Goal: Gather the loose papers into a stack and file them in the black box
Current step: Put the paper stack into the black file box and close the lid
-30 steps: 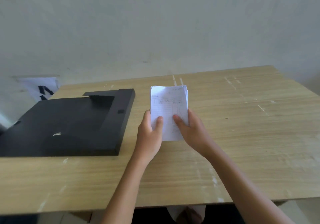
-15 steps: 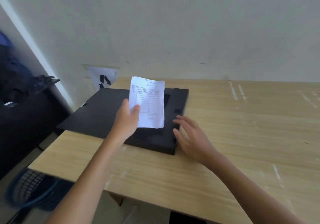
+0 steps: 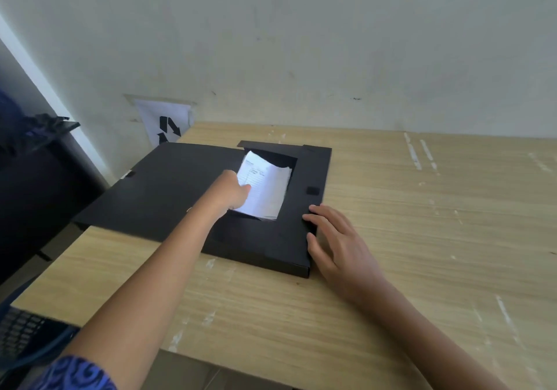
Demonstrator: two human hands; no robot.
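A flat black box [image 3: 304,223] lies open on the wooden table [image 3: 407,239], its lid spread out to the left. My left hand [image 3: 230,192] grips a small stack of white printed papers [image 3: 265,187] by its left edge and holds it low inside the box's tray, the sheets slightly curled. My right hand [image 3: 337,239] rests flat with fingers spread against the box's right side wall, near its front corner.
The table's left edge runs just past the open lid. A white sheet with black arrows [image 3: 165,124] hangs on the wall behind the box. Dark furniture [image 3: 33,160] stands to the left, and a blue basket [image 3: 21,335] sits on the floor below.
My left hand carried the papers from the table's middle over to the box and lowered them into the tray. My right hand let go of them and settled on the box's right side.
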